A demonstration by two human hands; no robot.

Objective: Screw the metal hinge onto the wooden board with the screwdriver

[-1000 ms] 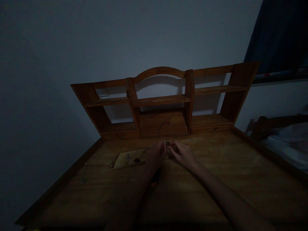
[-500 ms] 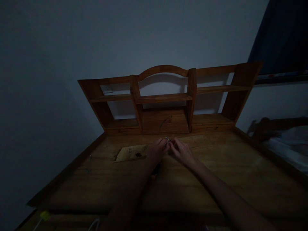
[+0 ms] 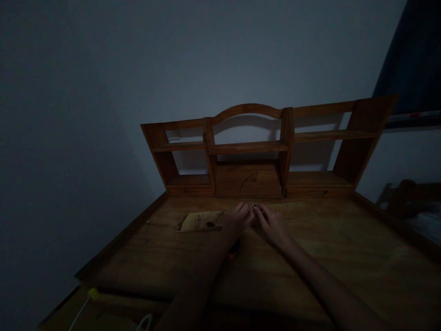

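Observation:
My left hand and my right hand rest together on the wooden desk, near its back. Both have their fingers curled and pinched around a small shiny metal object held between the fingertips. The light is too dim to name it. A pale wooden board lies flat just left of my left hand. A dark small thing lies under my left forearm.
A wooden shelf unit with open compartments stands at the desk's back against a grey wall. A raised rim runs along the desk's sides. A dark curtain hangs at top right. A pale cable and a yellow bit show at the bottom left.
The view has swung left and down, so the desk and hands sit further right in the picture. Both hands stay pinched together around the small metal object.

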